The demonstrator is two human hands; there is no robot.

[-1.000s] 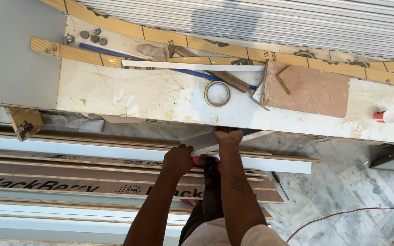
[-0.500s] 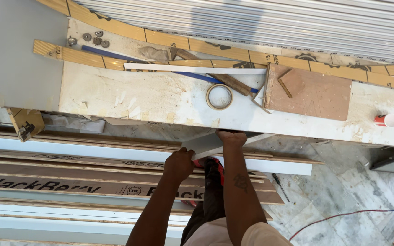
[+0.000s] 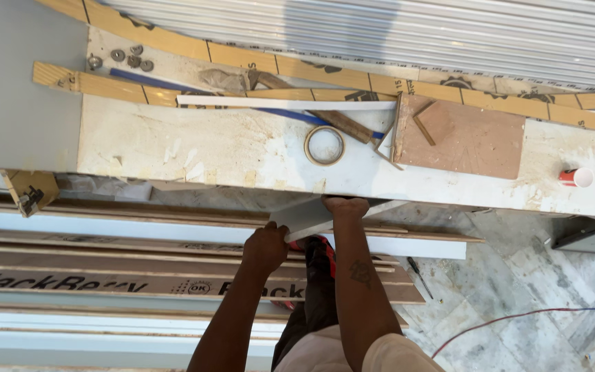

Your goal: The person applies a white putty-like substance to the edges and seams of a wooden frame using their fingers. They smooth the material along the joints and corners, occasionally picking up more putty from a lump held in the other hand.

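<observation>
Both hands grip a small white panel piece (image 3: 304, 217) just below the counter (image 3: 242, 155) edge: the left hand (image 3: 266, 246) closes on its near end, the right hand (image 3: 344, 207) clasps its top. A tape roll (image 3: 324, 145) lies on the counter just above.

Desk (image 3: 242, 148) white, stained cream. Tape roll (image 3: 324, 145) tan, at centre. Board (image 3: 466, 138) reddish brown, 2 o'clock. Small can (image 3: 576, 178) red with white top, 3 o'clock. Strips (image 3: 173, 88) yellow wood with black marks, 11 o'clock. Panel (image 3: 304, 217) in hands pale grey-white. Floor (image 3: 518, 289) grey-white marble, veined, 4 o'clock. Cable (image 3: 518, 318) red.
</observation>
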